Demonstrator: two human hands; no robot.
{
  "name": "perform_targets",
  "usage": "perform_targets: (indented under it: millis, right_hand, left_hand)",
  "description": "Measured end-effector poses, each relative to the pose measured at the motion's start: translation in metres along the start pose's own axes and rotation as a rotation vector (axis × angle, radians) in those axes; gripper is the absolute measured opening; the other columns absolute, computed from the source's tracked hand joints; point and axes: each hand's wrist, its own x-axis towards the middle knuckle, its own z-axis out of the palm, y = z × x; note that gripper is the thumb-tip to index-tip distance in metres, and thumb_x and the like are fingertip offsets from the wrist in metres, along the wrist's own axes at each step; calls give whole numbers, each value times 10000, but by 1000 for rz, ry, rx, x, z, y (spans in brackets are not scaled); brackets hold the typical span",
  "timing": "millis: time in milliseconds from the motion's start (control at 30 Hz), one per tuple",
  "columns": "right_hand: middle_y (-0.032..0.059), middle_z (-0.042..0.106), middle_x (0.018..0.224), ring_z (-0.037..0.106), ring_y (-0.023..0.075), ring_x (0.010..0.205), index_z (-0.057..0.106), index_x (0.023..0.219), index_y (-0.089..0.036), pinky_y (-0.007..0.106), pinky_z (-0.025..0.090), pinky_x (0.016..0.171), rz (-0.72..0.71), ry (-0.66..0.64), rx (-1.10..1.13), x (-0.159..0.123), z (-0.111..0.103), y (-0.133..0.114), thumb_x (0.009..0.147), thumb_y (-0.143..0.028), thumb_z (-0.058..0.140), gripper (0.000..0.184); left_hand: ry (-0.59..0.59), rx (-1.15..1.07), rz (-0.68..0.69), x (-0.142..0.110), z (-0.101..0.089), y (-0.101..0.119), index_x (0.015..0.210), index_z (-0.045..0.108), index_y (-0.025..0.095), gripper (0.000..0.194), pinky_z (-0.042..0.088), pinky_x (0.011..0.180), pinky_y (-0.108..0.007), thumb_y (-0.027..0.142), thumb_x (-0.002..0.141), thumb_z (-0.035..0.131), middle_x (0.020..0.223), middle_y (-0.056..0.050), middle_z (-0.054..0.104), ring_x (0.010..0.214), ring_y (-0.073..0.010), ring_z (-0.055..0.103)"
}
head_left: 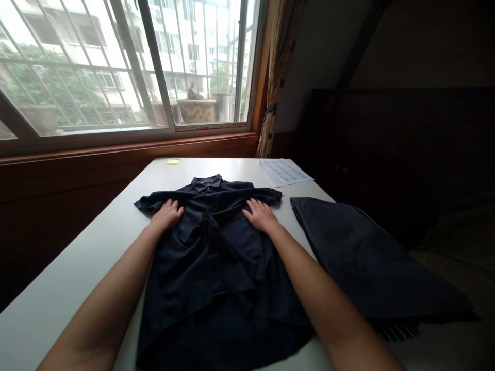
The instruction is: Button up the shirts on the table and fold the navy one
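Observation:
A dark navy collared shirt (209, 242) lies spread on the white table, its collar toward the window and its hem toward me. Its front is rumpled, with folds across the chest and a bunched placket in the middle. My left hand (168, 213) lies on the shirt's left side just below the sleeve, fingers stretched out. On the other side my right hand (260, 213) rests flat below the right sleeve, fingers spread. Neither hand has cloth gripped in it that I can see. The lower hem reaches the table's near edge.
A folded dark garment (371, 257) lies along the right of the white table (77, 263), overhanging its edge. Printed sheets (284, 172) and a yellow sticky note (172, 162) are at the far end. Beyond stand a barred window (174, 62) and a tied curtain (273, 98).

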Motion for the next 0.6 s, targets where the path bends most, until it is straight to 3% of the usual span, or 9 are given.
perform_targets:
  millis: [300, 467, 600]
  right_hand:
    - [79, 244, 1631, 233, 270, 1483, 326, 1537, -171, 428, 125, 1211, 6, 16, 16, 22, 2, 6, 996, -589, 281, 685]
    - [56, 217, 1640, 253, 267, 1473, 350, 1524, -243, 429, 159, 1203, 8, 48, 26, 13, -3, 7, 995, -559, 335, 616]
    - [45, 156, 1653, 225, 248, 1484, 323, 1529, -291, 407, 172, 1202, -2, 82, 30, -7, -6, 8, 976, -543, 411, 614]
  left_hand:
    - [-24, -17, -16, 26, -7, 5, 1469, 405, 89, 603, 350, 1126, -418, 445, 992, 310, 1557, -208, 366, 1406, -322, 414]
    - [-24, -13, 1, 17, -10, 11, 1485, 405, 122, 582, 340, 1139, -441, 429, 1004, 283, 1558, -183, 380, 1438, -310, 364]
    - [-19, 1, 34, -6, -11, 14, 1510, 388, 204, 586, 340, 1121, -538, 479, 1005, 276, 1597, -141, 324, 1492, -331, 238]
